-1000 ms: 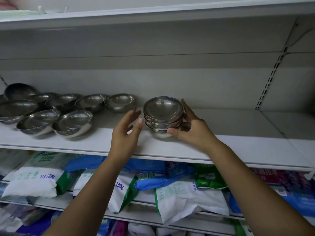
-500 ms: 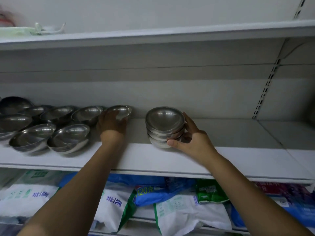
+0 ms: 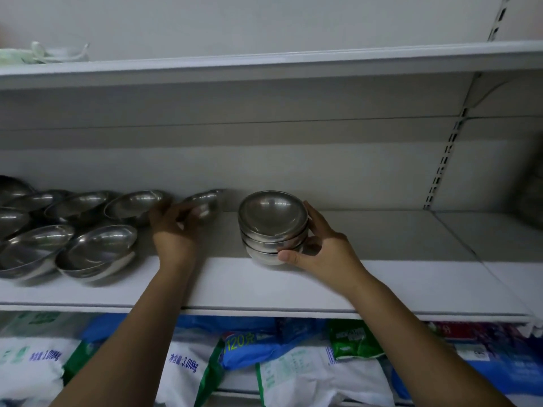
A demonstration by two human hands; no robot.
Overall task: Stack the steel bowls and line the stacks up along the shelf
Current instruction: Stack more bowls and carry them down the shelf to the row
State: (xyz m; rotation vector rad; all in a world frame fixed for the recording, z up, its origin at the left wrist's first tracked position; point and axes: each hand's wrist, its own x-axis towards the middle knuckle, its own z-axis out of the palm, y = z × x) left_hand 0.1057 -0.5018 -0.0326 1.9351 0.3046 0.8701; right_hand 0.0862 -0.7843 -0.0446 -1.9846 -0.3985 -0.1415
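On the shelf [image 3: 382,274], the right hand [image 3: 326,254] wraps its grip round a stack of 3 steel bowls [image 3: 271,218], thumb at the front, fingers behind. Just to the stack's left, the left hand [image 3: 173,233] has its grip closed on a tilted bowl [image 3: 204,204], beside the loose bowls [image 3: 97,251] spread further left.

The white shelf [image 3: 396,277] carries loose steel bowls [image 3: 97,251] crowded at its left and one stack of bowls [image 3: 271,227] near the middle.
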